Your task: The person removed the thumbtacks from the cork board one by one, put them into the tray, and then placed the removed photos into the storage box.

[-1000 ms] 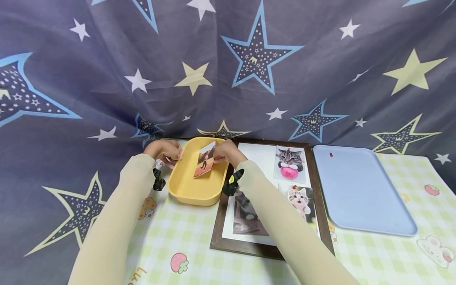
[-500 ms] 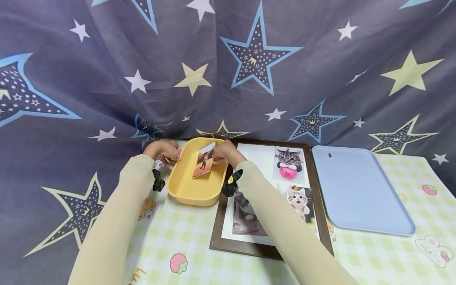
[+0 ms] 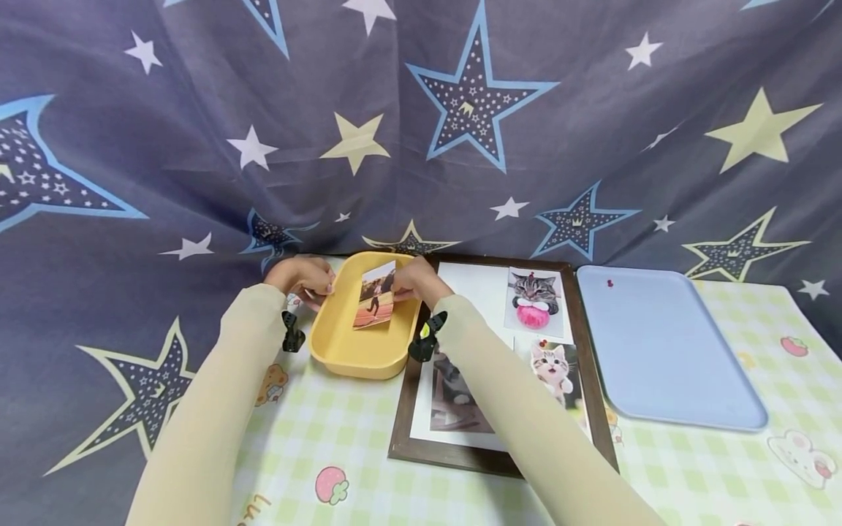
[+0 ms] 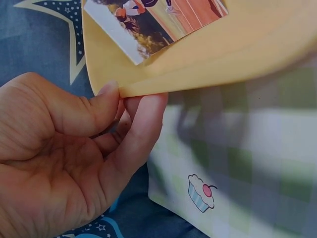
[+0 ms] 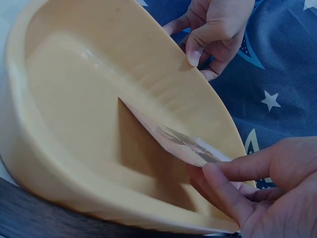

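Observation:
A yellow plastic basin (image 3: 332, 343) stands at the back left of the table. My left hand (image 3: 307, 279) pinches its left rim between thumb and fingers, as the left wrist view shows up close. Inside the basin is a photo print (image 3: 375, 298) of a person on a running track. My right hand (image 3: 416, 281) reaches over the right rim and pinches the photo by its edge. In the right wrist view the photo (image 5: 171, 141) slants, its far corner low toward the basin floor and its near edge between my thumb and fingers (image 5: 218, 181).
Right of the basin lies a brown-framed white board (image 3: 463, 456) bearing cat photos (image 3: 534, 299) held by red pins. Farther right is a pale blue tray (image 3: 671, 351) with a red pushpin (image 3: 609, 283) near its top. A star-patterned curtain (image 3: 447, 197) hangs behind the table.
The photo in my right hand has turned slightly, its picture side facing the head camera more fully and its lower edge shifting a little left. My left hand stays at the rim.

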